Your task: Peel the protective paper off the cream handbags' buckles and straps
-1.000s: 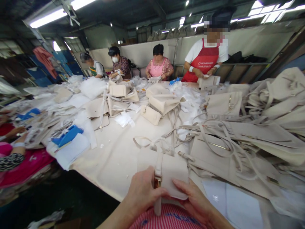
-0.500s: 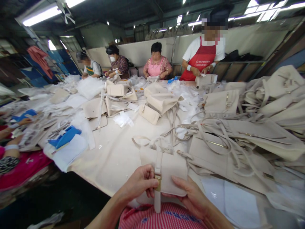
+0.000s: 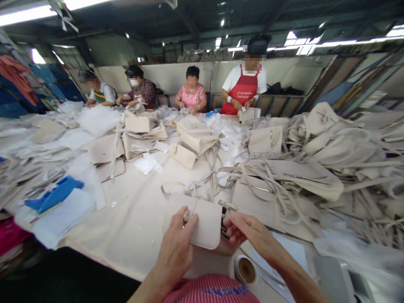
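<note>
A small beige handbag [image 3: 206, 223] lies in front of me at the table's near edge, its flap facing up. My left hand [image 3: 178, 237] grips it from the left, thumb and fingers closed around the strap and clasp at the middle of the flap. The clasp is mostly covered by those fingers. At the bag's right side, my right hand [image 3: 248, 231] has its fingers curled in beside the flap edge, near a short strap [image 3: 229, 205]. What they pinch is hidden. A roll of tape [image 3: 246, 270] stands just below my right wrist.
Beige bags with long straps [image 3: 252, 189] pile up on the right. More bags [image 3: 192, 136] and plastic wrapping [image 3: 101, 120] cover the table's far side. A blue tape dispenser [image 3: 55, 193] lies left on white sheets. Several co-workers, one in a red apron [image 3: 243, 90], work across the table.
My right hand has moved from the flap's lower right to the bag's side. My left hand now lies over the clasp. The tape roll has come into sight, and the view has turned right.
</note>
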The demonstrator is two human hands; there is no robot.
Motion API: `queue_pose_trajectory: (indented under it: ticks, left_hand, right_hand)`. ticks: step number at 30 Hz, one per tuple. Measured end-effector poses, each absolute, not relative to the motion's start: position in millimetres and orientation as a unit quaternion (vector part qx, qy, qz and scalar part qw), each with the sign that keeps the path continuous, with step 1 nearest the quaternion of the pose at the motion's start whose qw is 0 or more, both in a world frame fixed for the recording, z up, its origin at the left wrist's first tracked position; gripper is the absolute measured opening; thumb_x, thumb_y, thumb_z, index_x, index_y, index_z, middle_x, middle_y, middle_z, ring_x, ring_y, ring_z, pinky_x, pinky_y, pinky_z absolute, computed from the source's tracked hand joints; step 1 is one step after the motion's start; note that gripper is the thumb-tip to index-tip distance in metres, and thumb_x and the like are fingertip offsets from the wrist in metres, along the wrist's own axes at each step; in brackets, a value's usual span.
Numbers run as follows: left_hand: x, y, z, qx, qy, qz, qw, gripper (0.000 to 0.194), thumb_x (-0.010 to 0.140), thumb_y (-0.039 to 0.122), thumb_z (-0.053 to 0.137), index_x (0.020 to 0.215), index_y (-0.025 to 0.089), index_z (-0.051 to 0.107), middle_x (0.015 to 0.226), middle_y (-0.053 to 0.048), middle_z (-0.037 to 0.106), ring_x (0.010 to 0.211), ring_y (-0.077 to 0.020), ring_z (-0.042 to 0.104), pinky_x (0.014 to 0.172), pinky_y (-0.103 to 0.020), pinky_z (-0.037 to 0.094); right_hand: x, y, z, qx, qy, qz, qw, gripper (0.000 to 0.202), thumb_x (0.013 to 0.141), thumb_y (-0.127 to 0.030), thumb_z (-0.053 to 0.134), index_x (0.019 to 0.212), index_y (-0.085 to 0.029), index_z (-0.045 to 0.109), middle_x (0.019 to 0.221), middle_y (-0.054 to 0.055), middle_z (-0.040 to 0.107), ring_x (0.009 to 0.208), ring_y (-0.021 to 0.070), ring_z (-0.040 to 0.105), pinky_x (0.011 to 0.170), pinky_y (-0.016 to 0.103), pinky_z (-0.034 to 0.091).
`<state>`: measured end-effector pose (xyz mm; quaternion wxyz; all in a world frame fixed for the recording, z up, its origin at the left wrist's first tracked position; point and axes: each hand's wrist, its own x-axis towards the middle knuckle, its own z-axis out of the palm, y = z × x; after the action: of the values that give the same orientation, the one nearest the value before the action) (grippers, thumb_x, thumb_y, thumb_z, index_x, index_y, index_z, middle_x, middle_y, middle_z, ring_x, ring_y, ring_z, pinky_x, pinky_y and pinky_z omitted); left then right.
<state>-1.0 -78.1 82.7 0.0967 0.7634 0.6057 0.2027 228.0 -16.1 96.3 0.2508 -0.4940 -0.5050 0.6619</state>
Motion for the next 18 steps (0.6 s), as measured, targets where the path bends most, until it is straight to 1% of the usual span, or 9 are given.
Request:
queue_pose_trajectory:
  ticks: [2, 5, 7, 9, 10, 12, 14, 16, 18]
  left_hand:
    - [-6, -74, 81, 0.765, 0.600, 0.212, 0.094, 0.075, 0.060, -0.005, 0.043, 0.132, 0.018, 0.051, 0.142, -0.016, 0.037, 0.123, -0.0311, 0.041, 0.104, -0.048, 0.044]
    - [-8, -71, 86, 0.773, 0.583, 0.228, 0.101, 0.069, 0.064, -0.003, 0.043, 0.129, 0.016, 0.053, 0.135, -0.015, 0.045, 0.123, -0.0298, 0.042, 0.104, -0.048, 0.044]
    - [-8, -69, 91, 0.778, 0.577, 0.228, 0.101, 0.064, 0.066, -0.001, 0.043, 0.127, 0.016, 0.055, 0.132, -0.015, 0.048, 0.121, -0.0292, 0.044, 0.103, -0.048, 0.045]
    - [-7, -67, 96, 0.784, 0.573, 0.220, 0.098, 0.063, 0.067, -0.001, 0.043, 0.125, 0.018, 0.057, 0.134, -0.014, 0.049, 0.120, -0.0292, 0.045, 0.101, -0.048, 0.046]
    - [-7, -65, 99, 0.786, 0.570, 0.218, 0.098, 0.063, 0.067, -0.001, 0.042, 0.125, 0.018, 0.058, 0.135, -0.013, 0.049, 0.120, -0.0291, 0.046, 0.101, -0.048, 0.046]
    - [-8, -61, 103, 0.786, 0.568, 0.220, 0.105, 0.061, 0.070, 0.000, 0.042, 0.125, 0.019, 0.058, 0.133, -0.012, 0.052, 0.120, -0.0283, 0.048, 0.101, -0.047, 0.047]
    - [-10, -54, 108, 0.778, 0.573, 0.228, 0.119, 0.055, 0.075, 0.004, 0.043, 0.125, 0.019, 0.059, 0.130, -0.011, 0.056, 0.118, -0.0271, 0.050, 0.102, -0.046, 0.046]
    - [-9, -46, 114, 0.767, 0.583, 0.235, 0.132, 0.049, 0.079, 0.007, 0.044, 0.123, 0.019, 0.060, 0.128, -0.011, 0.058, 0.118, -0.0266, 0.051, 0.104, -0.046, 0.045]
    - [-6, -38, 119, 0.759, 0.589, 0.237, 0.142, 0.042, 0.082, 0.010, 0.046, 0.120, 0.018, 0.062, 0.126, -0.011, 0.060, 0.117, -0.0267, 0.052, 0.104, -0.047, 0.044]
  right_hand:
    - [251, -12, 90, -0.550, -0.563, 0.544, 0.291, 0.054, 0.076, -0.069, 0.053, 0.082, -0.017, 0.068, 0.078, 0.007, 0.068, 0.072, 0.0205, 0.063, 0.065, 0.032, 0.050]
    - [266, -20, 77, -0.541, -0.641, 0.463, 0.286, 0.044, 0.082, -0.058, 0.053, 0.097, -0.021, 0.071, 0.110, 0.012, 0.067, 0.099, 0.0260, 0.063, 0.079, 0.036, 0.053]
    - [265, -32, 65, -0.496, -0.693, 0.456, 0.256, 0.041, 0.081, -0.050, 0.059, 0.111, -0.024, 0.070, 0.132, 0.013, 0.057, 0.117, 0.0290, 0.057, 0.087, 0.039, 0.053]
    - [262, -44, 53, -0.460, -0.734, 0.437, 0.242, 0.044, 0.077, -0.043, 0.068, 0.117, -0.025, 0.067, 0.144, 0.014, 0.048, 0.130, 0.0321, 0.048, 0.098, 0.045, 0.048]
    - [261, -49, 47, -0.450, -0.748, 0.424, 0.242, 0.046, 0.076, -0.041, 0.071, 0.119, -0.025, 0.067, 0.146, 0.014, 0.046, 0.133, 0.0330, 0.045, 0.103, 0.048, 0.044]
    - [262, -57, 39, -0.444, -0.757, 0.410, 0.249, 0.045, 0.076, -0.039, 0.072, 0.119, -0.026, 0.067, 0.145, 0.015, 0.048, 0.133, 0.0333, 0.044, 0.108, 0.051, 0.038]
    - [264, -62, 38, -0.446, -0.746, 0.425, 0.251, 0.042, 0.080, -0.043, 0.068, 0.119, -0.028, 0.068, 0.142, 0.013, 0.053, 0.131, 0.0325, 0.048, 0.108, 0.051, 0.039]
    - [265, -63, 44, -0.447, -0.725, 0.463, 0.246, 0.040, 0.088, -0.048, 0.056, 0.123, -0.029, 0.066, 0.136, 0.011, 0.058, 0.125, 0.0300, 0.054, 0.105, 0.048, 0.042]
    - [262, -60, 54, -0.455, -0.700, 0.491, 0.250, 0.044, 0.096, -0.048, 0.041, 0.127, -0.027, 0.062, 0.127, 0.010, 0.065, 0.116, 0.0267, 0.061, 0.100, 0.043, 0.047]
